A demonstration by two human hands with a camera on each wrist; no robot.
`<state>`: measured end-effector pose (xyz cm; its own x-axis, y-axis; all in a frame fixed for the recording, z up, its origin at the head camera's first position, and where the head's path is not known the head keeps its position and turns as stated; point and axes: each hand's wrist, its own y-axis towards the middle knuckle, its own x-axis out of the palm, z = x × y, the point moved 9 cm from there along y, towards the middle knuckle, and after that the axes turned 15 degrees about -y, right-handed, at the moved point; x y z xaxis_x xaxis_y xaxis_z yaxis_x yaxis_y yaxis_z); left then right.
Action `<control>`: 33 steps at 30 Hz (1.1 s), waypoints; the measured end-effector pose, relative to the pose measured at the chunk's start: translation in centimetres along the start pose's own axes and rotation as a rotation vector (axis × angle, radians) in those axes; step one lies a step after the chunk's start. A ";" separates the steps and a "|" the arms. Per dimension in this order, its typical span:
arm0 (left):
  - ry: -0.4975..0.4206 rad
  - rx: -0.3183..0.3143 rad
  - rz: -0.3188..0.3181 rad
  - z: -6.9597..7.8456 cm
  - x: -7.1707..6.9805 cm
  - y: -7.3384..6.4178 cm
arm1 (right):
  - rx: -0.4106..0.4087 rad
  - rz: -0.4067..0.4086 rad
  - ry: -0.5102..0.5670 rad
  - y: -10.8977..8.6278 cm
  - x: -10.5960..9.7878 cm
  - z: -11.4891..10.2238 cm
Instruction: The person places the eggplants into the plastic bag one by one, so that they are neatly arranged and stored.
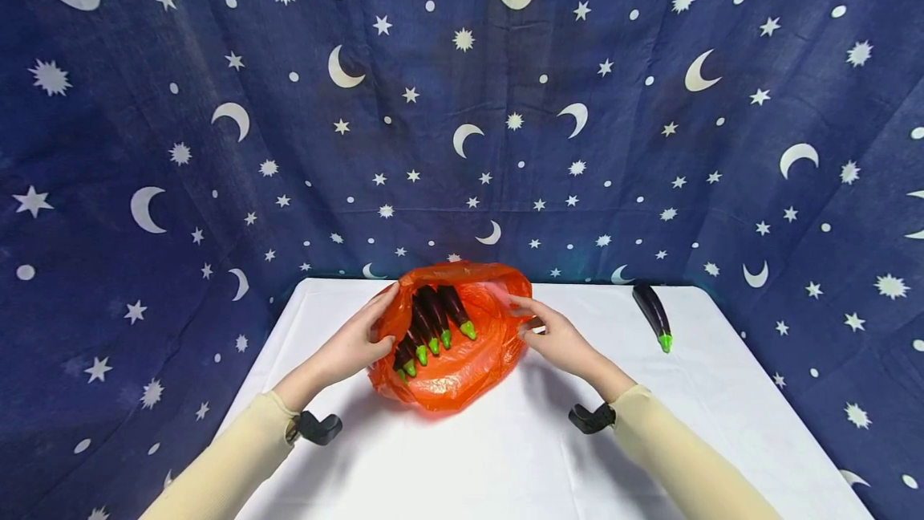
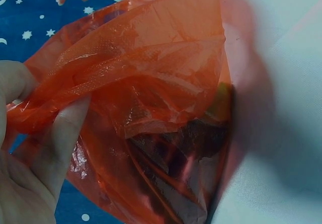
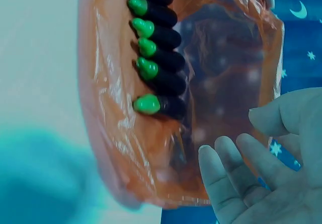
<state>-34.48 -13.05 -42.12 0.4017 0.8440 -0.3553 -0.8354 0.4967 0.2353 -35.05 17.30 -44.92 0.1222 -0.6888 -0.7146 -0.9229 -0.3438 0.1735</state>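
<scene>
An orange plastic bag (image 1: 462, 385) lies on the white table with its mouth spread toward me. Inside, several dark eggplants (image 1: 434, 316) with green stem ends lie side by side toward the bag's left. My left hand (image 1: 358, 346) pinches the bag's left rim between thumb and fingers, as the left wrist view shows with the bunched film (image 2: 75, 100). At the opposite rim is my right hand (image 1: 561, 337), its fingers loosely extended and gripping nothing. In the right wrist view those fingers (image 3: 232, 163) overlap the bag's edge.
A single eggplant (image 1: 652, 313) lies on the right side of the table, beyond my right hand. The white table (image 1: 462, 472) ends against a blue curtain (image 1: 462, 207) with moons and stars, which also runs along both sides.
</scene>
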 end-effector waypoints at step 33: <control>-0.017 -0.006 -0.003 -0.3 -0.3 -0.4 | 0.376 0.291 -0.151 -7.7 -15.3 14.6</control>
<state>-34.44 -13.55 -42.40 0.4107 0.8459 -0.3402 -0.8366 0.4980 0.2284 -35.19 39.77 -45.24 -0.1885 -0.6125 -0.7677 -0.9821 0.1218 0.1440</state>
